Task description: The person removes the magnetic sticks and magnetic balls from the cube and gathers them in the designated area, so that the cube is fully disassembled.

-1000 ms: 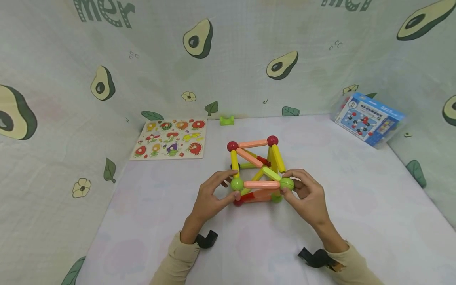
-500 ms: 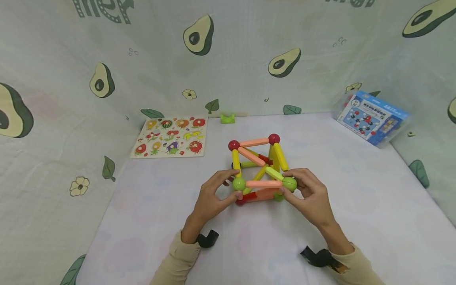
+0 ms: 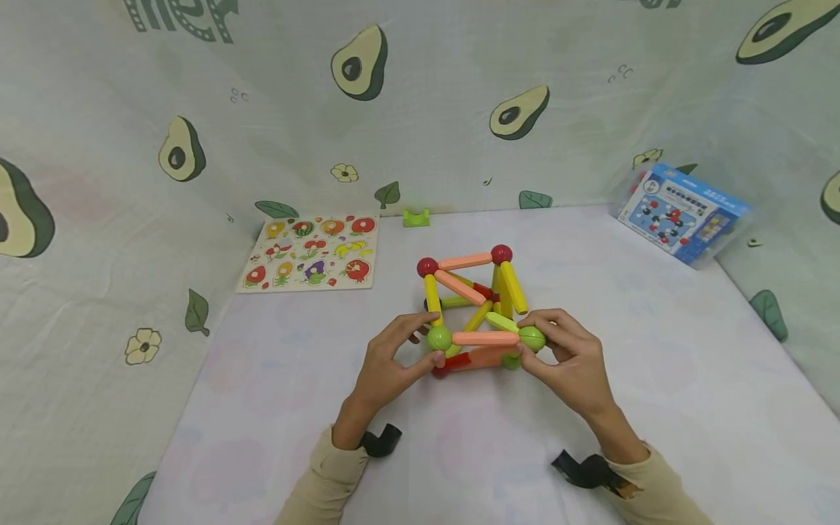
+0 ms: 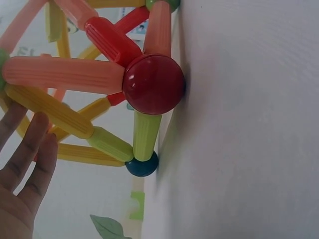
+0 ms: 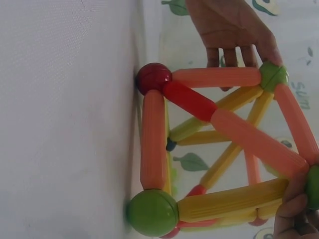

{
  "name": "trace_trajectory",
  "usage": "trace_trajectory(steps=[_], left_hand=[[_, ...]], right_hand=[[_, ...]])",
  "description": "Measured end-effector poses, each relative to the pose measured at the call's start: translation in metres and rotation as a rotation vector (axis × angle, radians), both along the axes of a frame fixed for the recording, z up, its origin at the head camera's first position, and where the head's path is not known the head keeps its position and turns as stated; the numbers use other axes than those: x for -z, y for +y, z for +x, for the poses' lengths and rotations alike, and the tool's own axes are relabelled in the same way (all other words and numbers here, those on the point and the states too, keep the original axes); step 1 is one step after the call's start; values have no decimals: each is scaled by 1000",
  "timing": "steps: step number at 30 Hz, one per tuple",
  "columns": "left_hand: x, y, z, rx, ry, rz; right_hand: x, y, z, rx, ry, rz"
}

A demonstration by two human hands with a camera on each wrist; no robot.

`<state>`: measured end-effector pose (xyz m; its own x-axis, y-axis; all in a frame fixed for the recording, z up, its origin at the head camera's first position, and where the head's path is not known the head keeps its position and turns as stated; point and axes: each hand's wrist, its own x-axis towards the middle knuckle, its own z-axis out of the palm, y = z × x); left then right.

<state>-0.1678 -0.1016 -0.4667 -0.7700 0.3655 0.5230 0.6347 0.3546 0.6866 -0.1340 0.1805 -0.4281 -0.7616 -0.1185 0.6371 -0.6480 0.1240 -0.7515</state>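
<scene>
A frame of magnetic sticks and balls (image 3: 485, 337) stands on the white cloth, built like a box with diagonals. My left hand (image 3: 389, 364) pinches the green ball (image 3: 440, 338) at its upper near-left corner. At the upper near-right corner, my right hand (image 3: 572, 362) grips another green ball (image 3: 532, 337). A pink stick joins these balls. Behind it, a lime stick (image 3: 501, 321) slopes toward the right ball, its far end apart from a pink stick (image 3: 459, 286). Two red balls top the far corners. In the left wrist view, a red ball (image 4: 153, 83) touches the cloth.
A fruit puzzle board (image 3: 315, 255) lies at the back left. Beside it sits a small green piece (image 3: 416, 218). The blue boxed kit (image 3: 682, 214) in clear plastic is at the back right. An avocado-print cloth (image 3: 433, 146) hangs behind the table.
Both hands keep their hold on the green balls. The gap between the lime stick and the pink stick has widened, with the lime end lower. The head view has shifted slightly.
</scene>
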Motion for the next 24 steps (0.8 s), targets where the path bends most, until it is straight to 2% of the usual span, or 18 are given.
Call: trace_trajectory(steps=[5, 10, 13, 17, 21, 24], left_hand=[[2, 0, -1, 1, 2, 10], [1, -1, -2, -1, 12, 16], [1, -1, -3, 3, 12, 16], [1, -1, -2, 4, 9, 12], [1, -2, -2, 0, 6, 7], [1, -2, -1, 3, 4, 9]], right_hand=[[15, 11, -8, -12, 3, -93], [19, 17, -8, 10, -21, -73], [15, 19, -6, 10, -35, -64], [6, 23, -4, -58, -50, -103], [-4, 29, -5, -113, -140, -140], [-10, 33, -6, -60, -236, -101]])
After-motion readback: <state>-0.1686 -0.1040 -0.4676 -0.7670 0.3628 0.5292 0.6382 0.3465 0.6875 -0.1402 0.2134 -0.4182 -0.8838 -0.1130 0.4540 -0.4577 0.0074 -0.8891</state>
